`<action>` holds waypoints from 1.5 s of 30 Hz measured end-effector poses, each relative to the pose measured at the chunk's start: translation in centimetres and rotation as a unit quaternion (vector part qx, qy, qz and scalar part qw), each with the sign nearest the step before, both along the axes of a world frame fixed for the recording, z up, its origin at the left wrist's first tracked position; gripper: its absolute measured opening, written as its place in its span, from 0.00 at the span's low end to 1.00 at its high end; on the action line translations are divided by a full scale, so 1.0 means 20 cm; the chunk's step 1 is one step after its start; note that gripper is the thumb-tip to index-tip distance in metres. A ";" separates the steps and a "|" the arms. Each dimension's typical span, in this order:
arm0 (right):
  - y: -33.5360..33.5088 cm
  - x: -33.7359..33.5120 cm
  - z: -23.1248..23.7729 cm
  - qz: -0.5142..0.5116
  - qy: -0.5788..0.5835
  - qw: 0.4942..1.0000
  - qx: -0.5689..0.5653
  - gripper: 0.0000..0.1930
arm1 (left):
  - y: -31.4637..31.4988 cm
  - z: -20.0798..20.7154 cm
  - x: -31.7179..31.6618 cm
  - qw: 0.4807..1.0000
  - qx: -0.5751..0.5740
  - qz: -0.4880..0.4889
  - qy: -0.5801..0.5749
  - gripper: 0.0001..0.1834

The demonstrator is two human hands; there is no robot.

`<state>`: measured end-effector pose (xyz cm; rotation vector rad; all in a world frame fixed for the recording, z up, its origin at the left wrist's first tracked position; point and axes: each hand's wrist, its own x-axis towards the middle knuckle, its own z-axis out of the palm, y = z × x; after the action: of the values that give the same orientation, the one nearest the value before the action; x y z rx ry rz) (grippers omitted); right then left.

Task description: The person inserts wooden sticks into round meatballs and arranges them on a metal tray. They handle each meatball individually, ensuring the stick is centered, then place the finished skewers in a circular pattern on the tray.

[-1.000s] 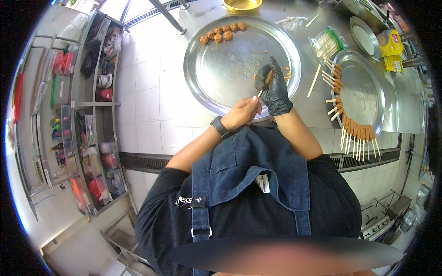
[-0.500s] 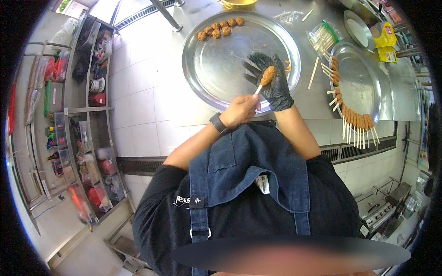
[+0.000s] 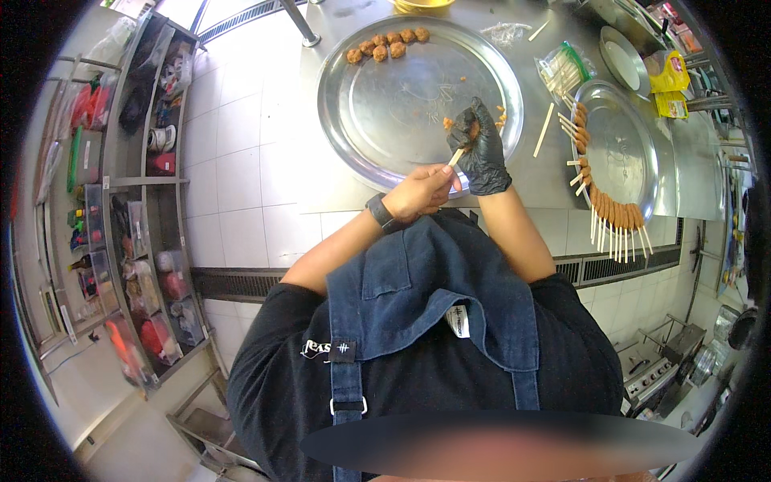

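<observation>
My bare left hand (image 3: 422, 193), with a dark watch at the wrist, pinches the lower end of a wooden stick (image 3: 457, 157). My right hand (image 3: 484, 157), in a black glove, is wrapped round the brown meat mixture (image 3: 475, 128) at the stick's upper end, hiding most of it. Both hands are over the near right part of a large round metal tray (image 3: 341, 149). Several brown meat balls (image 3: 380, 46) sit in two rows along its far left. Orange-brown scraps (image 3: 501, 117) lie at the tray's right side, with more beside the glove.
At the right, a smaller metal tray (image 3: 645, 165) carries several meat skewers (image 3: 615, 212), sticks jutting over its rim. Behind it are a bag of sticks (image 3: 565, 68), a white dish (image 3: 624, 60) and a yellow package (image 3: 669, 74). One loose stick (image 3: 544, 130) lies between the trays.
My right hand has gone from spread fingers, with the meat showing on the stick, to closed round the meat. My left hand still pinches the stick in nearly the same place.
</observation>
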<state>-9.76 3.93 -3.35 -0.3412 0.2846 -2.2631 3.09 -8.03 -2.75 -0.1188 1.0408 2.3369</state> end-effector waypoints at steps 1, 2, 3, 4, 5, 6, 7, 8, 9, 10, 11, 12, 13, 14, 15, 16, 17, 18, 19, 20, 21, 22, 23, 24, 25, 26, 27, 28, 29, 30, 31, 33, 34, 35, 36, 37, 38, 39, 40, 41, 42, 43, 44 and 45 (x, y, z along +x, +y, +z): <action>0.00 0.01 0.00 -0.164 -0.163 0.945 0.230 0.08 | 0.01 0.00 0.00 1.000 -0.001 0.003 -0.006 0.19; -0.01 0.01 0.00 -0.175 -0.149 0.945 0.234 0.08 | 0.01 0.00 0.00 1.000 0.000 0.001 -0.008 0.19; 0.00 0.02 0.00 -0.182 -0.160 0.938 0.248 0.09 | 0.02 -0.01 0.00 1.000 -0.004 0.005 -0.017 0.20; 0.00 0.03 0.00 -0.172 -0.153 0.944 0.238 0.09 | 0.03 -0.01 0.00 1.000 -0.005 0.003 -0.006 0.20; 0.01 0.02 0.02 0.018 0.021 0.999 -0.022 0.10 | 0.04 -0.01 0.00 1.000 -0.010 0.007 -0.002 0.20; 0.02 0.04 0.02 -0.049 -0.052 0.993 0.093 0.11 | 0.05 -0.01 0.01 1.000 -0.013 0.008 0.004 0.20; 0.02 0.05 0.04 -0.118 -0.114 0.971 0.175 0.11 | 0.05 -0.02 0.01 1.000 -0.001 0.013 -0.007 0.20; 0.02 0.06 0.04 -0.160 -0.149 0.950 0.221 0.12 | 0.06 -0.01 0.01 1.000 0.014 0.015 -0.015 0.19; 0.02 0.04 0.05 -0.185 -0.217 0.926 0.245 0.14 | 0.06 -0.01 0.01 0.999 0.029 0.016 -0.018 0.19; 0.03 0.03 0.06 -0.124 -0.156 0.965 0.170 0.14 | 0.07 -0.01 0.01 0.999 0.038 0.008 -0.030 0.19; 0.03 0.02 0.07 -0.049 -0.074 0.994 0.068 0.14 | 0.07 0.00 0.00 0.998 0.047 0.001 -0.038 0.19; 0.04 0.00 0.07 0.040 0.039 0.995 -0.078 0.14 | 0.07 0.01 0.00 0.997 0.046 0.002 -0.055 0.19; 0.03 -0.01 0.06 0.088 0.046 0.982 -0.163 0.14 | 0.09 0.01 0.00 0.999 -0.026 0.027 -0.021 0.19; 0.04 -0.02 0.05 -0.005 0.001 1.000 0.008 0.14 | 0.13 0.01 0.00 0.993 -0.105 0.061 0.002 0.19; 0.05 -0.01 0.04 -0.102 -0.034 0.983 0.148 0.14 | 0.15 0.01 0.00 0.980 -0.174 0.086 0.036 0.19; 0.06 0.00 0.03 -0.188 -0.085 0.937 0.282 0.14 | 0.16 0.01 -0.01 0.972 -0.212 0.097 0.041 0.19; 0.08 -0.01 0.02 -0.146 -0.017 0.960 0.239 0.14 | 0.17 0.00 -0.01 0.964 -0.240 0.101 0.057 0.19; 0.10 0.00 0.01 -0.149 -0.034 0.954 0.258 0.15 | 0.18 -0.01 -0.01 0.954 -0.274 0.104 0.062 0.19; 0.11 -0.01 0.01 -0.140 -0.039 0.955 0.257 0.15 | 0.18 -0.01 -0.01 0.966 -0.236 0.093 0.047 0.20; 0.13 -0.01 0.01 -0.119 -0.032 0.964 0.236 0.16 | 0.19 -0.02 0.00 0.970 -0.225 0.075 0.046 0.21; 0.13 -0.02 0.01 -0.141 -0.077 0.953 0.256 0.15 | 0.20 -0.02 0.00 0.973 -0.221 0.056 0.035 0.22; 0.13 -0.03 0.02 -0.079 -0.032 0.985 0.151 0.14 | 0.21 -0.03 -0.01 0.975 -0.215 0.040 0.031 0.22; 0.14 -0.04 0.04 -0.014 0.007 0.999 0.049 0.13 | 0.22 -0.03 -0.01 0.978 -0.203 0.037 0.027 0.22; 0.14 -0.06 0.05 0.052 0.061 0.993 -0.084 0.12 | 0.22 -0.03 -0.02 0.981 -0.188 0.035 0.029 0.22; 0.15 -0.04 0.06 -0.053 -0.007 0.993 0.107 0.13 | 0.23 -0.03 -0.03 0.985 -0.167 0.031 0.037 0.23; 0.15 -0.05 0.07 -0.104 -0.094 0.968 0.206 0.13 | 0.24 -0.03 -0.04 0.989 -0.143 0.029 0.023 0.22; 0.15 -0.05 0.08 -0.138 -0.145 0.945 0.258 0.13 | 0.24 -0.03 -0.04 0.993 -0.114 0.026 0.014 0.22; 0.14 -0.04 0.08 -0.162 -0.185 0.925 0.289 0.13 | 0.25 -0.03 -0.05 0.996 -0.084 0.023 0.004 0.22; 0.17 -0.05 0.09 0.040 0.026 0.998 -0.032 0.11 | 0.26 -0.03 -0.05 0.995 -0.093 0.031 0.014 0.22; 0.17 -0.05 0.09 -0.029 -0.044 0.994 0.096 0.11 | 0.27 -0.03 -0.05 0.994 -0.101 0.040 0.021 0.22; 0.18 -0.04 0.09 -0.098 -0.105 0.970 0.199 0.11 | 0.29 -0.03 -0.04 0.993 -0.105 0.040 0.029 0.22; 0.19 -0.04 0.10 -0.134 -0.180 0.935 0.275 0.13 | 0.30 -0.03 -0.05 0.997 -0.060 0.047 0.004 0.23; 0.20 -0.04 0.11 -0.084 -0.141 0.966 0.199 0.12 | 0.30 -0.03 -0.06 0.998 -0.035 0.052 -0.004 0.23; 0.21 -0.05 0.13 -0.013 -0.073 0.994 0.083 0.12 | 0.31 -0.03 -0.06 0.999 -0.034 0.039 -0.004 0.24; 0.21 -0.06 0.14 0.013 -0.044 0.999 0.018 0.13 | 0.32 -0.03 -0.07 0.999 -0.032 0.031 -0.002 0.24; 0.21 -0.05 0.15 0.029 -0.042 0.999 -0.015 0.14 | 0.32 -0.04 -0.08 0.999 -0.027 0.022 0.004 0.24; 0.21 -0.06 0.17 0.030 -0.053 0.998 -0.007 0.16 | 0.32 -0.04 -0.08 1.000 0.006 0.019 -0.007 0.25; 0.23 -0.05 0.18 -0.045 -0.107 0.987 0.115 0.15 | 0.32 -0.04 -0.09 0.999 0.043 0.014 -0.013 0.25; 0.23 -0.04 0.18 -0.107 -0.136 0.964 0.201 0.14 | 0.32 -0.04 -0.10 0.997 0.081 0.006 -0.018 0.25; 0.24 -0.06 0.19 -0.107 -0.142 0.962 0.205 0.13 | 0.32 -0.04 -0.12 0.992 0.123 -0.014 -0.010 0.25; 0.25 -0.06 0.18 -0.120 -0.167 0.948 0.244 0.13 | 0.33 -0.04 -0.13 0.985 0.166 -0.037 -0.003 0.24; 0.28 -0.07 0.18 -0.110 -0.143 0.950 0.253 0.14 | 0.34 -0.04 -0.14 0.974 0.220 -0.058 0.013 0.23; 0.30 -0.08 0.17 -0.099 -0.119 0.952 0.263 0.14 | 0.37 -0.04 -0.14 0.994 0.106 -0.020 0.002 0.22; 0.32 -0.09 0.16 -0.122 -0.070 0.948 0.287 0.15 | 0.41 -0.04 -0.14 1.000 0.003 0.020 0.001 0.21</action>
<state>-11.56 10.34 -0.22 0.1697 0.9250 -2.3026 0.29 0.17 -3.61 -0.1364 1.0398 2.3763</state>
